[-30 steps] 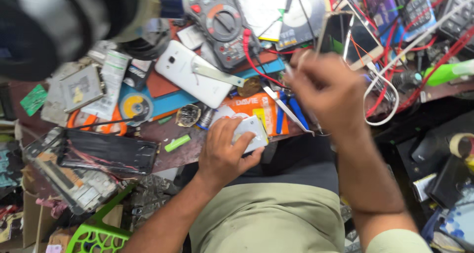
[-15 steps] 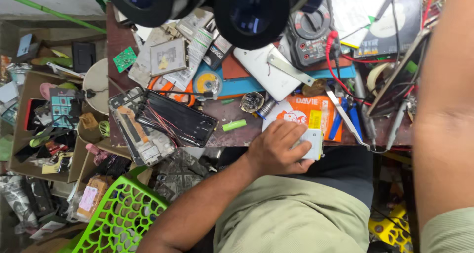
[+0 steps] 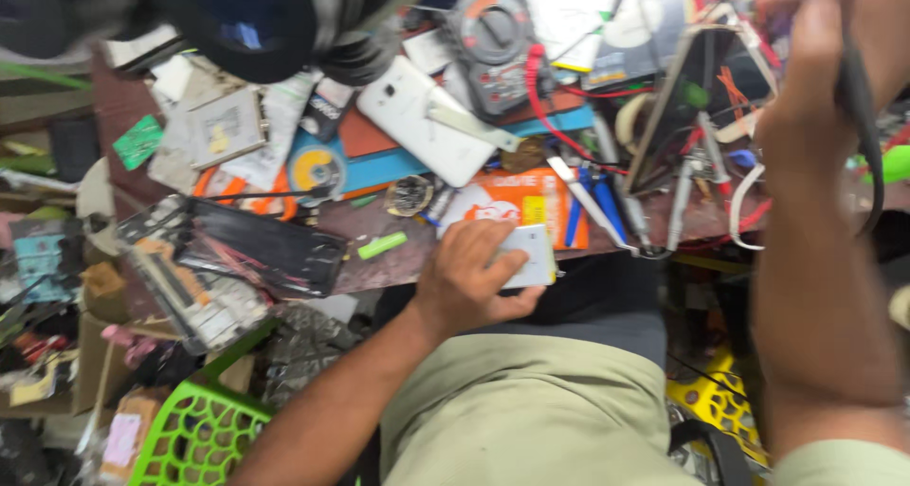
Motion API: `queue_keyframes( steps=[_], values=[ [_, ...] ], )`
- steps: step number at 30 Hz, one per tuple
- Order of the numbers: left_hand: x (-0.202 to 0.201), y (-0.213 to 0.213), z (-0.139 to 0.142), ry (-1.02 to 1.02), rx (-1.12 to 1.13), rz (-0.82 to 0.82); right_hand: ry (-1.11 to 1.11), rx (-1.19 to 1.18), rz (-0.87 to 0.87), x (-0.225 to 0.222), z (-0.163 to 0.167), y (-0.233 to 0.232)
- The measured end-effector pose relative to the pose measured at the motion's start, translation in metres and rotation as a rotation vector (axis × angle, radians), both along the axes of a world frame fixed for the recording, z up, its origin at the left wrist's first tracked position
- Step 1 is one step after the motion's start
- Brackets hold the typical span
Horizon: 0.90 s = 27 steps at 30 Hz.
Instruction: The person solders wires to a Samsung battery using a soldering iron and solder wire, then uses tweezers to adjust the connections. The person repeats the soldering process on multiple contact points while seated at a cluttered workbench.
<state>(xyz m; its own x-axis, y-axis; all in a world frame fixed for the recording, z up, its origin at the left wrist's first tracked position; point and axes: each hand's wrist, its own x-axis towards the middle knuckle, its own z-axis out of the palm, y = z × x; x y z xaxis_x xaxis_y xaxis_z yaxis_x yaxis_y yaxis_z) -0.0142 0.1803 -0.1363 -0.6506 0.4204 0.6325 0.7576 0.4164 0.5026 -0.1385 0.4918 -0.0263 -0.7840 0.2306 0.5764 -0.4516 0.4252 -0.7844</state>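
My left hand (image 3: pixel 471 277) grips a small white phone-shaped device (image 3: pixel 527 256) at the front edge of the cluttered workbench (image 3: pixel 379 268). My right hand (image 3: pixel 834 97) is raised at the upper right, fingers closed around a thin dark cable or tool (image 3: pixel 863 88). A white phone (image 3: pixel 427 116) lies face down behind the left hand, next to an orange card (image 3: pixel 517 206) and blue-handled tools (image 3: pixel 592 211). A multimeter (image 3: pixel 493 50) with red leads sits at the back.
A dark microscope head (image 3: pixel 256 21) hangs at the upper left. Circuit boards and a black phone frame (image 3: pixel 256 249) cover the left bench. A green basket (image 3: pixel 190 439) stands low left, a yellow crate (image 3: pixel 711 401) low right. A dark tablet (image 3: pixel 701 88) leans at the right.
The view has swung back to the right. My right hand has come into sight, raised with the cable. My left hand stays on the white device.
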Motion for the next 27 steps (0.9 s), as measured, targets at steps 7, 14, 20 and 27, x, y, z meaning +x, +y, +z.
queue_keyframes(
  steps=[7,14,20,27],
  values=[
    [0.02,0.018,0.016,-0.042,-0.035,0.06,-0.148,-1.174,0.356,0.144,-0.073,0.045],
    [0.03,0.017,0.026,-0.021,-0.176,0.033,-0.309,-1.58,0.648,0.191,-0.072,0.041],
    [0.019,0.017,0.011,0.034,-0.293,-0.144,-0.293,-1.437,0.51,0.214,-0.105,0.016],
    [0.021,0.018,-0.002,0.149,-0.493,-0.19,-0.346,-1.224,0.323,0.225,-0.148,-0.017]
  ],
)
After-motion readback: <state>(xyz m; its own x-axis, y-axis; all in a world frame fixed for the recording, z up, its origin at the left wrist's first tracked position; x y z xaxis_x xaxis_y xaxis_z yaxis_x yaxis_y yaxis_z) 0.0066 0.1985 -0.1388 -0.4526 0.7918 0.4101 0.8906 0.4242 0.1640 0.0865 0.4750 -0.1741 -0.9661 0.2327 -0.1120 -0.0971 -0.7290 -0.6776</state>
